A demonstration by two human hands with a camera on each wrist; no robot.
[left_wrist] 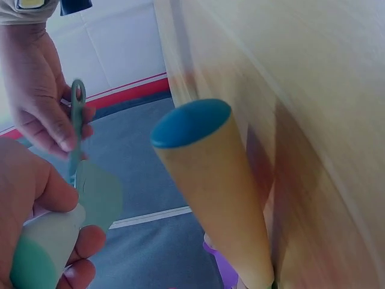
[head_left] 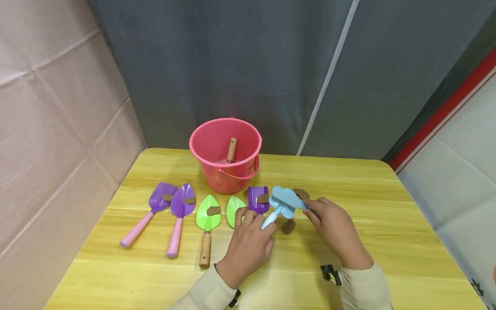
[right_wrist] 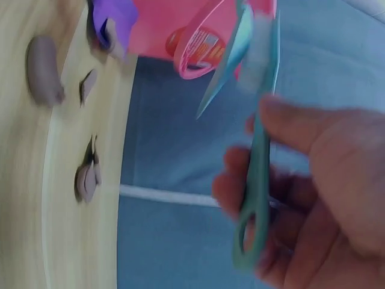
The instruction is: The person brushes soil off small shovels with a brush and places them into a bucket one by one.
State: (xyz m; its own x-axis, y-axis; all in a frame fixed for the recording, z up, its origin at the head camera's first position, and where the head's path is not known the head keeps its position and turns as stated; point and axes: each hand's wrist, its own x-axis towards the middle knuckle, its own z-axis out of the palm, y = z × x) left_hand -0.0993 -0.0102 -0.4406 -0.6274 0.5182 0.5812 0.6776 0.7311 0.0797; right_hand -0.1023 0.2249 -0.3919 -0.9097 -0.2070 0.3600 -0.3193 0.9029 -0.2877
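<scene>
My left hand grips the pale handle of a small light-blue garden trowel, its blade raised above the table. My right hand holds a light-blue brush by its handle, which has a hole at the end. The brush head lies over the trowel blade, bristles facing it; whether they touch I cannot tell. Brown clay-like lumps lie on the table below. Beside my left hand is a green trowel, partly hidden by the fingers; a wooden handle shows close in the left wrist view.
A pink bucket stands at the back with a wooden-handled tool inside. Purple trowels and a green trowel lie to the left, brown pieces on their blades. A purple blade lies behind my left hand. A grey curtain hangs behind.
</scene>
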